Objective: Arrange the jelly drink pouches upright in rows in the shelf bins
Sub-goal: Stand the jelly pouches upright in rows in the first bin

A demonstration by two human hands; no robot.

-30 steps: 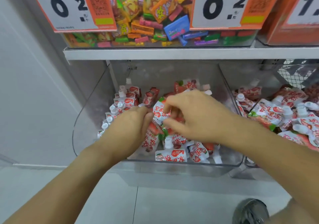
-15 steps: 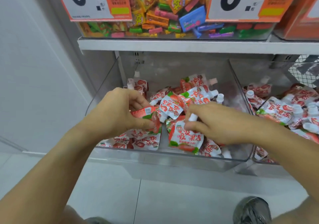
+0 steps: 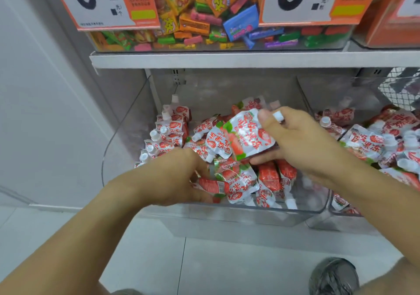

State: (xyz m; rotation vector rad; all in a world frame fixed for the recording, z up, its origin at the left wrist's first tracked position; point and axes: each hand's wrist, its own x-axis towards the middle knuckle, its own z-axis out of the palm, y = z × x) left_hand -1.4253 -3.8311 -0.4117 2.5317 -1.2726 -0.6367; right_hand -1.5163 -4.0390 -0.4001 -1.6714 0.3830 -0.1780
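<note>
Two large price cards (image 3: 102,1) on the upper bin of mixed sweets (image 3: 200,17) are printed with "0 2" in black beside orange panels; the small print cannot be read. Red Chinese characters and strawberry pictures are carried on the white jelly pouches (image 3: 268,181), but the brand cannot be made out. One pouch (image 3: 247,135) is gripped by the right hand (image 3: 302,144) above the middle of the clear bin (image 3: 227,208), tilted, its white cap beside the thumb. A second pouch (image 3: 211,185) at the near left of the bin is held by the curled fingers of the left hand (image 3: 172,178), which hides part of the pile behind it. An upright row of pouches (image 3: 166,133) is lined along the far left wall of the bin, while loose ones are heaped in the middle. More pouches are piled in the neighbouring bin (image 3: 336,210) on the right, with a wire basket (image 3: 400,85) behind. A grey shoe (image 3: 334,274) is seen on the floor. Compared with half a second ago, the right hand's pouch has been raised from the near front of the pile, and the left hand has been lowered toward the front.
</note>
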